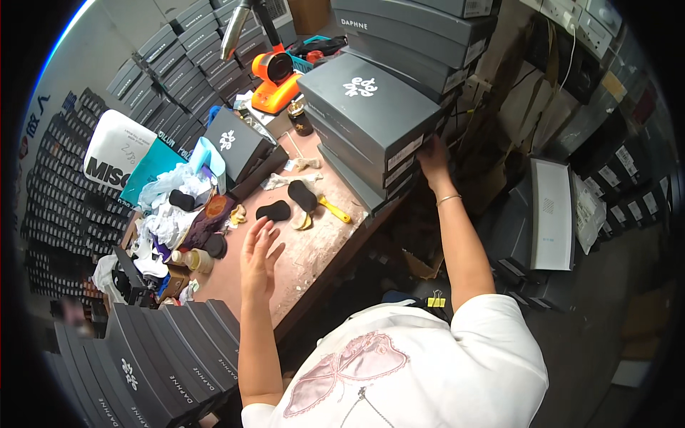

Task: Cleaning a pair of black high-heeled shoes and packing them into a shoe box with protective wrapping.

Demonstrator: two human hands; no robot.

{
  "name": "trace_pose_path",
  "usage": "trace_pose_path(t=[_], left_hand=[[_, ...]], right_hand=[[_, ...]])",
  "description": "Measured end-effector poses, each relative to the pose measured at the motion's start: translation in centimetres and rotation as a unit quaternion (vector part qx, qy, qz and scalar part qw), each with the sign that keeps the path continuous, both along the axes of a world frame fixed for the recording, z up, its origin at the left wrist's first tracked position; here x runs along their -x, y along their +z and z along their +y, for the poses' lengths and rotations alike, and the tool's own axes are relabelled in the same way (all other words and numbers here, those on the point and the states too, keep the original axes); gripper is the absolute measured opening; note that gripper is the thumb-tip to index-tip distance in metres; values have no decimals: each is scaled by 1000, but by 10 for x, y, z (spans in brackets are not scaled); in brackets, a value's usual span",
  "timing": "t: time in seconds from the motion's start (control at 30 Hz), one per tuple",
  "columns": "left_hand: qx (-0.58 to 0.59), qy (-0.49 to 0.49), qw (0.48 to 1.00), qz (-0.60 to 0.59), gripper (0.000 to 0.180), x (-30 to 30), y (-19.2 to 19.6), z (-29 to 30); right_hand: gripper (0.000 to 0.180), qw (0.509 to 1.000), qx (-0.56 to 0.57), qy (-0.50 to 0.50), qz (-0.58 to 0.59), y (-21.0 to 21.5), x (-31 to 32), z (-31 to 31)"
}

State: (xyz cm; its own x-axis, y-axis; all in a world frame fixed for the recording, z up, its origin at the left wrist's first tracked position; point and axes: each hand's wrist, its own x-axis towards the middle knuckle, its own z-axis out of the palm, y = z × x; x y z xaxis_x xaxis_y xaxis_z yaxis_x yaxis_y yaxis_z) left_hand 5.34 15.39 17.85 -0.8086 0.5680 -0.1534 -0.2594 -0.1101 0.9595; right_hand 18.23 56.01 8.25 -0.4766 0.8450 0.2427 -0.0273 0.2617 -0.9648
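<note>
My left hand [259, 258] hovers over the near part of the worktable [312, 257] with its fingers apart, and nothing is in it. Close beyond its fingertips lies a black shoe-shaped sponge pad [273, 210]. A second black pad [302, 195] rests beside a yellow-handled brush [334, 210]. My right hand [434, 161] is at the right end of a stack of dark grey shoeboxes [371, 107] on the table's right side. Its fingers are blurred and partly hidden at the box edge, so I cannot see whether they grip a box.
Taller stacked shoeboxes [421, 36] rise behind. An orange tool [275, 82] and a dark bottle [300, 120] stand at the back. Left are an open shoebox [239, 146], crumpled white paper [160, 214] and a pale bottle [194, 260]. More shoeboxes [157, 364] stand at the lower left.
</note>
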Motion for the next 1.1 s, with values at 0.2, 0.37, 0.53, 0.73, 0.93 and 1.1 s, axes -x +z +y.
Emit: trace_pose_path(t=[0.2, 0.37, 0.53, 0.73, 0.93, 1.1], left_hand=[[25, -76, 995, -59, 90, 1, 16, 120], [110, -156, 980, -62, 92, 37, 22, 198], [103, -110, 987, -50, 79, 34, 9, 199], [119, -69, 989, -48, 43, 46, -2, 204], [-75, -123, 979, -144, 50, 60, 2, 137], [-50, -166, 971, -162, 46, 46, -4, 144]], right_hand=[[67, 993, -104, 50, -31, -58, 9, 6], [49, 989, -112, 77, -63, -53, 5, -6], [46, 949, -256, 117, -145, -47, 0, 9], [55, 974, -176, -6, -140, -52, 9, -28], [54, 994, 61, 89, 25, -41, -49, -41], [56, 890, 372, 159, 210, -51, -68, -48]])
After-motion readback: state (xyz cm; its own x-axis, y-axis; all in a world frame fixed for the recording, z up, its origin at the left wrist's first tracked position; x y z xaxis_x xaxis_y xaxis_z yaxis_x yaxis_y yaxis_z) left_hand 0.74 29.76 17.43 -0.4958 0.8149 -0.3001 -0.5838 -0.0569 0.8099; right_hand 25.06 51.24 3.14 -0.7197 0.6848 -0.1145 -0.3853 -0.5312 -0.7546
